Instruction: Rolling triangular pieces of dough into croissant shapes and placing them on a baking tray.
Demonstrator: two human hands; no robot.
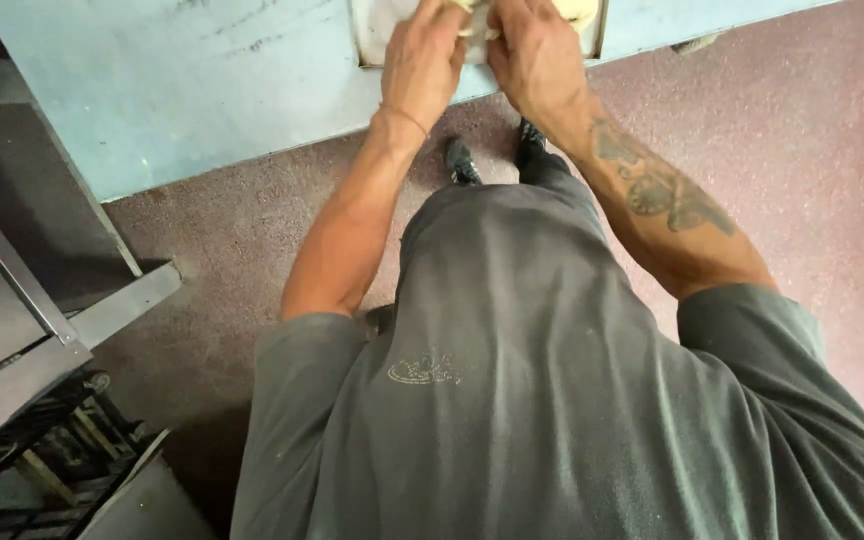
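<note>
From the head view, at the top centre of the frame, we see our left hand (424, 62) and right hand (537, 60) both clenched on a pale lump of dough (474, 22), which sits over a metal tray (370, 45) on the light blue table (182, 90).

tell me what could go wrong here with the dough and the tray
1. The tray sits right at the edge of the blue table; a hard push might tip it toward the floor.
2. The dough is squeezed between the left hand and right hand at the very top of the view, so the person may be working half blind.
</note>
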